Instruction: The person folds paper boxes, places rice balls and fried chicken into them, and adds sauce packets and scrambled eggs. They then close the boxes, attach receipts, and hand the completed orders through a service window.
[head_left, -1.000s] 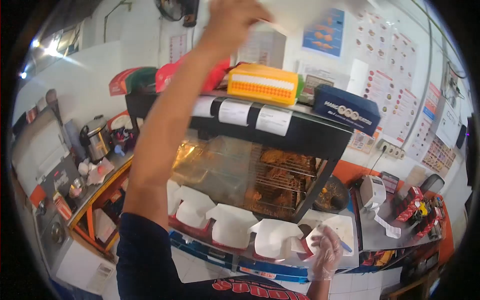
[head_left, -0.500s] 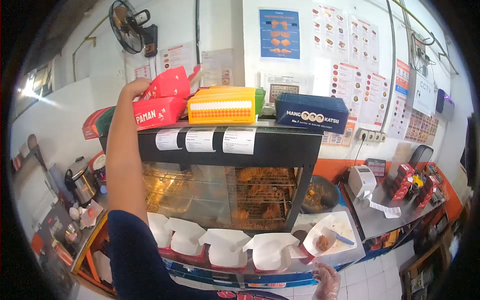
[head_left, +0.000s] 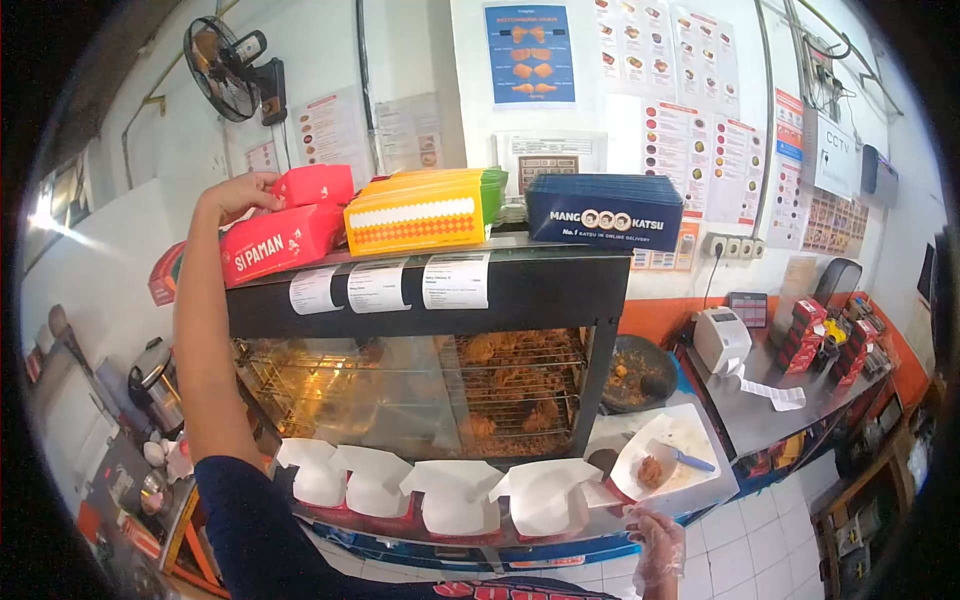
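My left hand [head_left: 246,197] is up on top of the display cabinet, its fingers closed on a red folded box [head_left: 315,186] above the red stack [head_left: 280,245]. My right hand [head_left: 655,545], in a clear plastic glove, hangs low beside the counter, near an open box [head_left: 655,462] holding a piece of fried food [head_left: 651,472]. What its curled fingers hold, if anything, is too small to tell. Open white-lined boxes [head_left: 457,495] stand in a row before the cabinet.
Yellow [head_left: 420,212] and dark blue [head_left: 606,215] box stacks lie on the cabinet [head_left: 400,270]. Fried food shows behind its glass. A stone mortar [head_left: 655,380] stands right of it. A label printer [head_left: 722,340] is on the right table. A fan [head_left: 222,68] hangs at upper left.
My left hand has lowered the red box toward the red stack, and the box is less tilted. The view has shifted slightly. My right hand has stayed low beside the counter.
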